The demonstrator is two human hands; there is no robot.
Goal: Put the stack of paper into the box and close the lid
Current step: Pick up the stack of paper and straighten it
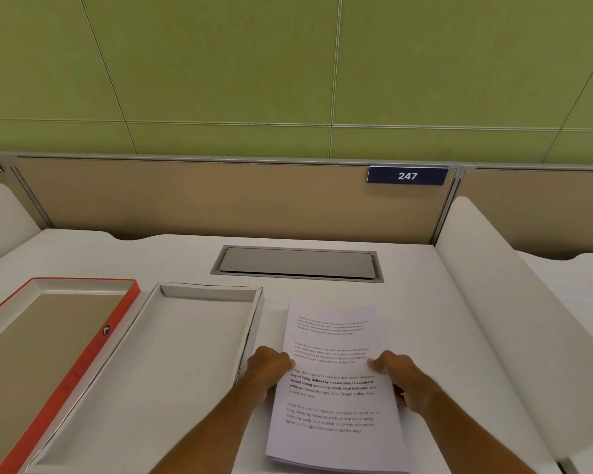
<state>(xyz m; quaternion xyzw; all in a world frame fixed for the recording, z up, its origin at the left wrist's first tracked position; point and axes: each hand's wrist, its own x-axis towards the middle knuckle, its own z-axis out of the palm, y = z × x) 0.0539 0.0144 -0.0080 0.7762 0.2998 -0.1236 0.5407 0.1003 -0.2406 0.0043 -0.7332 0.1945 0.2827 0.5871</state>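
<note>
Right of the empty box (185, 354), both hands' fingers (283, 362) clamped the paper stack (332, 381) at its side edges; lifting it level would likely keep sheets aligned

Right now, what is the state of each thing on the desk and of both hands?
stack of paper: flat on the desk, printed side up, outside the box.
white box: open, nothing inside.
orange lid: off, lying inside up, left of the box.
left hand: gripping the stack's left edge.
right hand: gripping the stack's right edge.
desk hatch: closed.
</note>
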